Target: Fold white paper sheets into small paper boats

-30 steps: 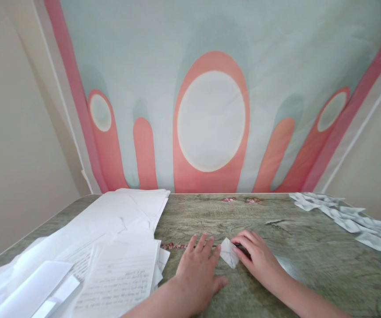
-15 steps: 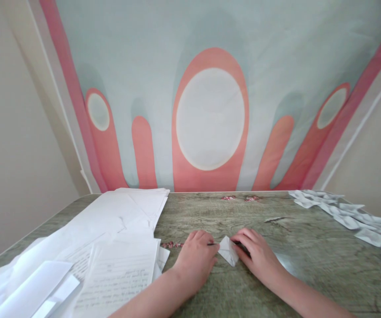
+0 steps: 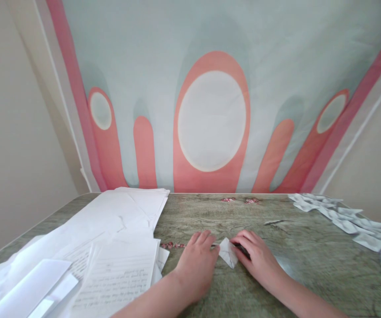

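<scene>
Beyond the wood-grain tabletop point(image 3: 322, 265) spreads a pale grey-green backdrop point(image 3: 137, 53) with round-topped coral columns point(image 3: 210, 182), the widest framing a large white oval point(image 3: 212, 121). Magenta bands point(image 3: 69, 66) edge it, beside plain beige walls point(image 3: 8, 132). Pinkish-red floral patches point(image 3: 251, 201) mark the tabletop near its far edge.

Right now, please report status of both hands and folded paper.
Right hand: at small folded white paper, right corner. Left hand: at its left corner. White paper sheets: farther left, apart.
</scene>
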Demonstrator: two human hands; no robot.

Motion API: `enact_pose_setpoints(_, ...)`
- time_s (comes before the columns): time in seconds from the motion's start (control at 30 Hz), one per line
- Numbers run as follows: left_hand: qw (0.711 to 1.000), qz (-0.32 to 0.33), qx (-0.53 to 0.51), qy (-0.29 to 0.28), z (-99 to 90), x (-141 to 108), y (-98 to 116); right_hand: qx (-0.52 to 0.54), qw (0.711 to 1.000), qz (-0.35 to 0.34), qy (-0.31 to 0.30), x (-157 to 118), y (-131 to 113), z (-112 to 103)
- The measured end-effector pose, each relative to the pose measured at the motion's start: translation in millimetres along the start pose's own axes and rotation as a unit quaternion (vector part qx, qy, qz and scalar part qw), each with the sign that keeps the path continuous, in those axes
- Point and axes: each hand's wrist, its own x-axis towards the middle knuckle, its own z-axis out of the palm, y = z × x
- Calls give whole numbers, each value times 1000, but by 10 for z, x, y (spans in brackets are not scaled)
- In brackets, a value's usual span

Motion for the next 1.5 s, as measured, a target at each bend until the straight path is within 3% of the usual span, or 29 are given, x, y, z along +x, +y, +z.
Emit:
enact_pose_setpoints(0.17, 997, 45, -21, 67, 85, 28, 115, -4, 1000, 1, -5, 3, -7, -3)
enact_pose_setpoints(0.33, 995, 26, -31, 92, 136, 27, 191, -18, 1000, 1, -2, 11, -43, -19)
enact_pose_setpoints(0.67, 995, 22, -29, 89, 171, 51, 188, -203, 977, -60, -20, -126, -227, -96)
enact_pose_setpoints(0.9, 995, 19, -28, 98, 206, 65, 195, -297, 951, -51, -69, -160, -268, -60)
enact_pose_setpoints(1.17, 995, 14, -36, 94, 207, 63, 205, -290, 947, -85, -110, -161, -197, -189)
enact_pose_setpoints(1.5, 991, 83, -87, 57, 168, 49, 105, -280, 950, -84, -113, -152, -147, -197)
